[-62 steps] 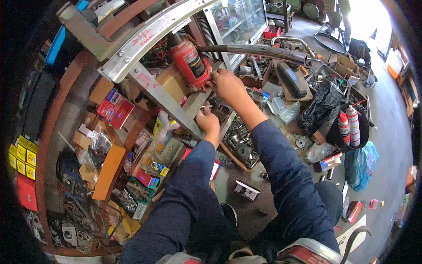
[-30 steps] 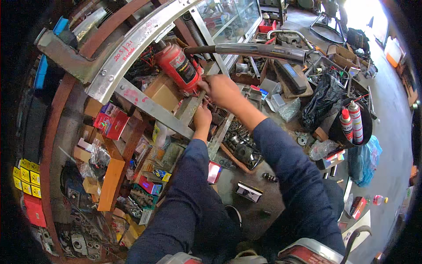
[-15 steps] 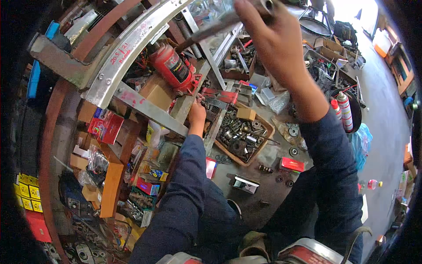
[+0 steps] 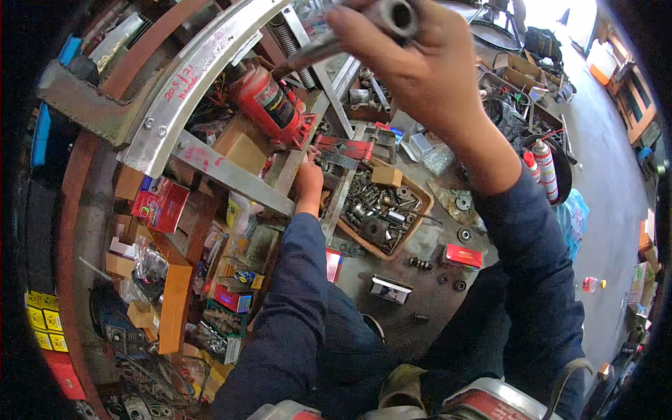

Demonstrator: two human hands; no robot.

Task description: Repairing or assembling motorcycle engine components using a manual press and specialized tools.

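My right hand (image 4: 434,91) is raised at the upper middle, closed around a long metal pipe (image 4: 325,47) with its hollow end toward me. The pipe slants down left to a red hydraulic bottle jack (image 4: 269,105), which rests tilted in the view on a metal crossbar of a press frame (image 4: 238,178). My left hand (image 4: 308,185) is low beside that crossbar, just below the jack's base. Its fingers are curled and partly hidden; what they grip I cannot make out. Right of them is a red metal bracket-like part (image 4: 350,148). A coil spring (image 4: 297,52) stands behind the pipe.
A tray (image 4: 387,257) of greasy metal parts sits on the floor, with a small cardboard box (image 4: 386,176) on it. Around it lie a red box (image 4: 463,256), an open white box (image 4: 390,289) and loose bearings. Spray cans (image 4: 545,170) stand at right; cluttered shelves fill the left.
My right hand and the pipe's hollow end have shifted left and closer to view. My left hand stays at the crossbar. The whole view has shifted slightly.
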